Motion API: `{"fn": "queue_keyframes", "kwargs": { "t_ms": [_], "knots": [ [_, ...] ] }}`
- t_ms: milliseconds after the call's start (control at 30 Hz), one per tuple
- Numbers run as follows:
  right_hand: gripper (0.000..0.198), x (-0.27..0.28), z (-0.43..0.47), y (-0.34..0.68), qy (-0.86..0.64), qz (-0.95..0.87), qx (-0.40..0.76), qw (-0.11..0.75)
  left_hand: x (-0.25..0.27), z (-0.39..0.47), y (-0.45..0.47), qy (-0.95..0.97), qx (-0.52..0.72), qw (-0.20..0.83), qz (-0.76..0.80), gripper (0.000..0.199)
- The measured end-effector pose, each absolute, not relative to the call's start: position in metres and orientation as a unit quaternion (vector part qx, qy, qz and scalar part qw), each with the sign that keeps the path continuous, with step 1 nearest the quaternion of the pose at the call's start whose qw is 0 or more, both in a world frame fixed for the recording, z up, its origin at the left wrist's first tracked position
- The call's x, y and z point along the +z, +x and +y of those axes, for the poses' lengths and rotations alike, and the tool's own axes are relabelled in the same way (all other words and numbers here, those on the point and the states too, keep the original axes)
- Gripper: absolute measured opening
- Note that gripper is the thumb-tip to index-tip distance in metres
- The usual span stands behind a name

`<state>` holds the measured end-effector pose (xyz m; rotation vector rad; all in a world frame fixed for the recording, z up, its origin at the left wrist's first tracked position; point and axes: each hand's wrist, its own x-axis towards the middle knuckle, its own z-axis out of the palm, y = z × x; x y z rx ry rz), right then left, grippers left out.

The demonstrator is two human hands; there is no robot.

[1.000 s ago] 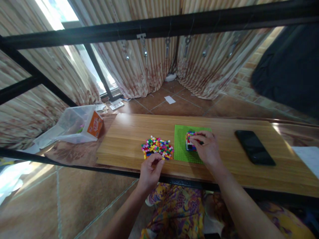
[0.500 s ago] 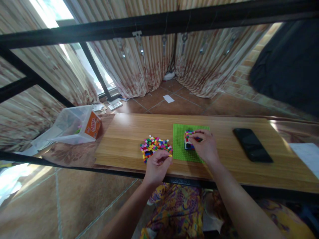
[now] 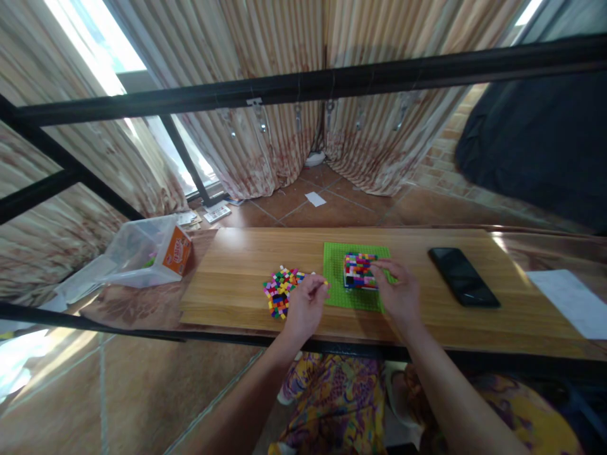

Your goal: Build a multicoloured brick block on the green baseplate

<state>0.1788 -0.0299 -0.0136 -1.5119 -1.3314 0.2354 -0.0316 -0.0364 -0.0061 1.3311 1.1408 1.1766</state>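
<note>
A block build of many colored toy bricks (image 3: 359, 270) stands on a green baseplate (image 3: 334, 297). My right hand (image 3: 399, 292) is at the build's right side, thumb and fingers pinched together by its upper right edge; whatever is between them is too small to make out. My left hand (image 3: 305, 308) hovers between the baseplate and a pile of loose bricks (image 3: 279, 297), covering the pile's right part. Its thumb and forefinger pinch a small yellow brick (image 3: 326, 284).
On the wooden board (image 3: 227, 272) a black phone (image 3: 462, 276) lies to the right, with a white paper sheet (image 3: 569, 300) beyond it. At the left end sits a clear plastic box (image 3: 142, 253) with an orange label. A black metal bar (image 3: 294, 88) crosses in front of the curtains.
My right hand has drawn back to the right, uncovering more of the build's top and front. The left hand still pinches the yellow brick, slightly higher. The camera view has shifted a little.
</note>
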Motion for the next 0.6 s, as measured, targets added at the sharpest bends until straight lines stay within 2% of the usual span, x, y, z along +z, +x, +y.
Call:
{"fn": "queue_keyframes", "kwargs": {
  "t_ms": [133,233,600],
  "knots": [
    [0.026,-0.023,-0.052,0.189,-0.655,-0.522,0.118,0.533,-0.009,-0.009,-0.016,0.627,0.459,0.398,0.487,0.012],
    [0.026,-0.029,-0.063,0.195,-0.664,-0.512,0.128,0.530,-0.010,0.007,-0.003,0.650,0.463,0.364,0.480,0.012],
    [0.026,-0.029,-0.065,0.201,-0.675,-0.488,0.149,0.533,-0.021,0.022,0.014,0.638,0.448,0.412,0.472,0.013]
  ]
}}
